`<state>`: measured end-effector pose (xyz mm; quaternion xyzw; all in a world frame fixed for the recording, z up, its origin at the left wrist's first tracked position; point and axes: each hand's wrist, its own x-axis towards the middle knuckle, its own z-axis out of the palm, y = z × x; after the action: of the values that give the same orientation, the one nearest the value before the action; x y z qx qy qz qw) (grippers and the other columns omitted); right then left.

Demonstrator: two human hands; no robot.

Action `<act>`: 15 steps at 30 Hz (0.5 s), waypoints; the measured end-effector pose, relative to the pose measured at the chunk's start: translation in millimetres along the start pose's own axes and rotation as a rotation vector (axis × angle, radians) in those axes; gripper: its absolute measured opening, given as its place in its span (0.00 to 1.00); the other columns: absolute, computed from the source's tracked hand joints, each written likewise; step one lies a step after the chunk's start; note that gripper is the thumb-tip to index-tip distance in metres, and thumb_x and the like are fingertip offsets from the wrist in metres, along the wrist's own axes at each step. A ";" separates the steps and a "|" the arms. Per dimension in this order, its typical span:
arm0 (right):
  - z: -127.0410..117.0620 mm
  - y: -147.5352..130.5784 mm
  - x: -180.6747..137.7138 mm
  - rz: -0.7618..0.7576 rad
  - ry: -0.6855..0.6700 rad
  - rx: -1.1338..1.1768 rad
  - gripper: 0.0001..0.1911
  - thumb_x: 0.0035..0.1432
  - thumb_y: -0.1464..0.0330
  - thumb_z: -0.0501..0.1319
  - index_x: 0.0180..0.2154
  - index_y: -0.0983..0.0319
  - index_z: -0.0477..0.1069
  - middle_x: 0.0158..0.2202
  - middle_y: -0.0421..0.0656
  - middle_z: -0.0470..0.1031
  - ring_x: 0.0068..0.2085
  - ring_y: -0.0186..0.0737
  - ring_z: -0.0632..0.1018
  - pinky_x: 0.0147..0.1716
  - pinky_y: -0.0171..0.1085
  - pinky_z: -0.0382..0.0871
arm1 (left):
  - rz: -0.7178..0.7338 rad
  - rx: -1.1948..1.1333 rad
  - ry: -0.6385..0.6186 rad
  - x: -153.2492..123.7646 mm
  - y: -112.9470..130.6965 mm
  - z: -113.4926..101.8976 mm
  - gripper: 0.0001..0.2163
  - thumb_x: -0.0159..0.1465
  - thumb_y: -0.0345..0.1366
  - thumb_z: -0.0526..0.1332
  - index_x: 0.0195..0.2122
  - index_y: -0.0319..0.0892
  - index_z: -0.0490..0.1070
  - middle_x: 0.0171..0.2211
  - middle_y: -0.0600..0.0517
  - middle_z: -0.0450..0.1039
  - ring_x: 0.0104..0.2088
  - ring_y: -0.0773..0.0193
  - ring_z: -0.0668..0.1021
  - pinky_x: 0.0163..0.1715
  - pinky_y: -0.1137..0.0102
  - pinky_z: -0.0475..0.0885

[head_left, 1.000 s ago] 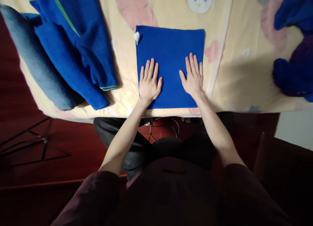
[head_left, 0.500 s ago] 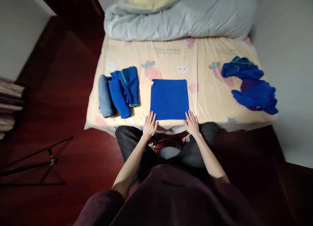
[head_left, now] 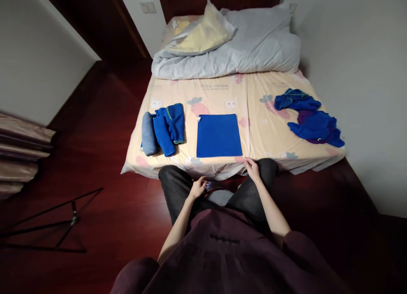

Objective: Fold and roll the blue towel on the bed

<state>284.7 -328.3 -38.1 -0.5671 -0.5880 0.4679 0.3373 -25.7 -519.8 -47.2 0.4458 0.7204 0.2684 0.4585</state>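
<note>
A blue towel lies flat in a near square close to the bed's front edge, a small white tag at its far left corner. My right hand is at the bed's edge, just off the towel's near right corner, fingers loosely stretched with nothing in them. Over my lap, below the towel, is my left hand, empty with its fingers slightly bent and apart. Left of the towel are a grey-blue rolled towel, a blue rolled towel and a folded blue towel with green edging.
Crumpled blue and purple cloths lie on the right of the patterned bed sheet. A grey quilt and a yellow pillow are at the back. Black tripod legs stand on the floor at left, near a curtain.
Both hands have come off the towel's near corners. My left hand has drawn back over my lap, my right hand slightly back. The view has tilted up, showing more of the bed's head.
</note>
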 end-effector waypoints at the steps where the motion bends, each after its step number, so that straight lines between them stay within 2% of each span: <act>1: 0.6 0.7 -0.4 0.015 -0.026 0.021 0.29 0.63 0.51 0.61 0.57 0.62 0.78 0.54 0.56 0.85 0.49 0.58 0.87 0.55 0.53 0.83 | -0.005 -0.037 0.009 1.2 -0.2 -0.9 0.18 0.69 0.40 0.59 0.59 0.48 0.76 0.45 0.45 0.87 0.49 0.47 0.88 0.58 0.55 0.82; 4: 0.4 1.9 -1.7 0.066 -0.067 0.075 0.33 0.63 0.48 0.62 0.62 0.61 0.76 0.49 0.54 0.86 0.40 0.52 0.87 0.45 0.48 0.85 | -0.046 -0.200 0.102 9.5 -0.5 -7.7 0.21 0.70 0.42 0.60 0.62 0.42 0.73 0.46 0.42 0.86 0.46 0.48 0.88 0.54 0.56 0.83; 9: 5.1 5.0 4.0 0.078 -0.038 0.130 0.43 0.60 0.42 0.66 0.66 0.63 0.73 0.47 0.54 0.85 0.37 0.48 0.86 0.38 0.43 0.84 | -0.077 -0.477 0.262 36.4 12.2 -24.3 0.30 0.71 0.47 0.65 0.71 0.42 0.64 0.46 0.42 0.85 0.43 0.53 0.87 0.45 0.61 0.83; 12: 11.3 8.6 7.7 0.102 -0.059 0.175 0.46 0.58 0.41 0.68 0.68 0.63 0.71 0.46 0.53 0.85 0.35 0.46 0.85 0.35 0.41 0.82 | -0.063 -0.604 0.281 54.3 21.7 -35.0 0.35 0.70 0.46 0.69 0.74 0.43 0.60 0.43 0.44 0.84 0.38 0.58 0.86 0.42 0.66 0.81; 15: 16.4 11.4 7.6 0.129 -0.105 0.214 0.47 0.58 0.43 0.70 0.70 0.61 0.69 0.45 0.51 0.86 0.33 0.43 0.84 0.33 0.40 0.81 | -0.113 -0.678 0.268 69.4 25.4 -43.0 0.36 0.70 0.40 0.70 0.75 0.43 0.58 0.40 0.46 0.84 0.35 0.61 0.85 0.39 0.69 0.79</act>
<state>272.5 -324.5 -55.3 -0.5392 -0.5141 0.5776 0.3337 -66.9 -445.5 -37.5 0.1891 0.6678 0.5220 0.4958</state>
